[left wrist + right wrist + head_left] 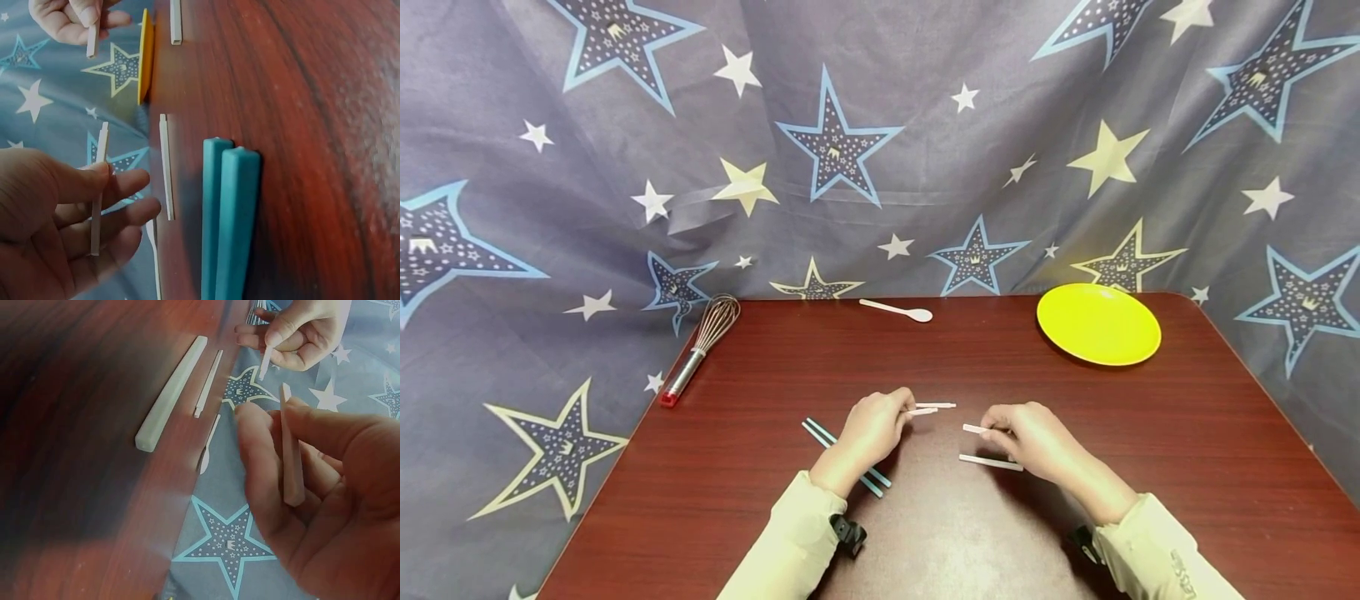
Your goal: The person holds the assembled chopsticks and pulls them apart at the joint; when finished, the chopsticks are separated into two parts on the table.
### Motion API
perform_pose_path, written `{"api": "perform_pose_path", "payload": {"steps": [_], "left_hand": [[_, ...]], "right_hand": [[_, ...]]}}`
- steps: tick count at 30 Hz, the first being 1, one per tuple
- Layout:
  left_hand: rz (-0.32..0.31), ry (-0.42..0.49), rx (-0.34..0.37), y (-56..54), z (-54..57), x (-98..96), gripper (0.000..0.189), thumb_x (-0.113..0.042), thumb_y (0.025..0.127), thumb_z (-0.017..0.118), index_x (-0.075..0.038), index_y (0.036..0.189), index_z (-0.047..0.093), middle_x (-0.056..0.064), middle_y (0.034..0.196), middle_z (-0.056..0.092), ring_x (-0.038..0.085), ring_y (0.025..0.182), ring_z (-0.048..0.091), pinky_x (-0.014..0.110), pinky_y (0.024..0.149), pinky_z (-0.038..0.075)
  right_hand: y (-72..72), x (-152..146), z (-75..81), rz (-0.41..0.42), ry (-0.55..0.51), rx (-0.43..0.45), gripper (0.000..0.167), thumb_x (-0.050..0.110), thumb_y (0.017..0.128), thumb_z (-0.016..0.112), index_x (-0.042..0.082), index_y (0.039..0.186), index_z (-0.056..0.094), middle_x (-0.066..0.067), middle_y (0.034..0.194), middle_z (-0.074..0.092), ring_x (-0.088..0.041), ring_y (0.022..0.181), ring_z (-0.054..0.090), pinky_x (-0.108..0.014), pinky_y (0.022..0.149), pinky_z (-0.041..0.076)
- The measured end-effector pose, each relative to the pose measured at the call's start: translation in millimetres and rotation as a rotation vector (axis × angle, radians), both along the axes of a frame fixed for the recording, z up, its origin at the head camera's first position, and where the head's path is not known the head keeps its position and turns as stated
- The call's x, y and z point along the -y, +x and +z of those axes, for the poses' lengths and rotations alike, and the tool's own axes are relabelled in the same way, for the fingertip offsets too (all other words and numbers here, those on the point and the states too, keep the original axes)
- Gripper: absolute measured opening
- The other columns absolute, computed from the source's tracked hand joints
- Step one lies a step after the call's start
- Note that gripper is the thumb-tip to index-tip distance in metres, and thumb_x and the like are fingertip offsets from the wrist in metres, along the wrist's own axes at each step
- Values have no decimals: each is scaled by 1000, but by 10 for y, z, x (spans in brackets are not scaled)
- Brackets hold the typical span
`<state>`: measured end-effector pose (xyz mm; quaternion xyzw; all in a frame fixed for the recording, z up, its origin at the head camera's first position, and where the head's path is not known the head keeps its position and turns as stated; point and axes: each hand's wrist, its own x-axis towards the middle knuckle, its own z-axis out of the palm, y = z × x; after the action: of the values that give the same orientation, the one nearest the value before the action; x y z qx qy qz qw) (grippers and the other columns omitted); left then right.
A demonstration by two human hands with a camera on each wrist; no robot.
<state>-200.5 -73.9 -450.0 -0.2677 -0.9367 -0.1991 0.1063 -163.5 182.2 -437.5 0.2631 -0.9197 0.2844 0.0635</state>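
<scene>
My left hand [871, 427] pinches a slim white chopstick section [98, 194] between thumb and fingers; its end narrows to a small peg. Across from it, my right hand [1036, 437] pinches a thicker white chopstick section [291, 453], whose hollow end shows in the left wrist view. The two held pieces point towards each other with a gap between them. A second slim section [165, 169] lies on the table near the left hand. Below the right hand lies another thick section [991, 462]. Two teal chopsticks [236, 219] lie under the left forearm, partly hidden in the head view.
On the brown table [790, 358], a whisk [698, 346] with a red handle end lies at the left edge. A white spoon [895, 311] rests along the back edge. A yellow plate [1097, 323] stands at the back right. Behind hangs a star-patterned cloth [880, 50].
</scene>
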Motion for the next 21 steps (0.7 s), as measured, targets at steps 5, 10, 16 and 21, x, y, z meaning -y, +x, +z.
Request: {"api": "perform_pose_path", "payload": {"steps": [5,10,16,21], "left_hand": [[19,-56,-4,-44,-29,-13,11,-20,84,75,-17,83,64,-4,78,64,21,79,65,38,64,51],[22,-93,-23,-92,-44,-43,12,-21,80,78,-19,77,67,-6,74,55,20,78,60,36,66,48],[39,-128,-14,-147,-33,-115,14,-23,80,78,-18,75,65,-5,75,59,20,78,60,34,65,44],[44,-142,-1,-184,-44,-166,16,-24,79,79,-18,74,65,-5,75,59,21,78,60,35,66,44]], "right_hand": [[-7,-7,-4,-65,32,-33,8,14,85,74,19,82,68,14,69,62,-1,59,48,-27,57,42],[-20,-19,-15,-48,46,-61,9,5,85,71,14,86,70,14,68,59,-4,60,48,-29,59,45],[-21,-28,-18,-40,56,-33,9,6,85,72,14,88,71,9,75,67,-6,65,58,-31,62,49],[-34,-23,-29,-40,79,-17,8,12,82,76,18,81,70,12,75,68,-8,68,63,-31,62,50]]}}
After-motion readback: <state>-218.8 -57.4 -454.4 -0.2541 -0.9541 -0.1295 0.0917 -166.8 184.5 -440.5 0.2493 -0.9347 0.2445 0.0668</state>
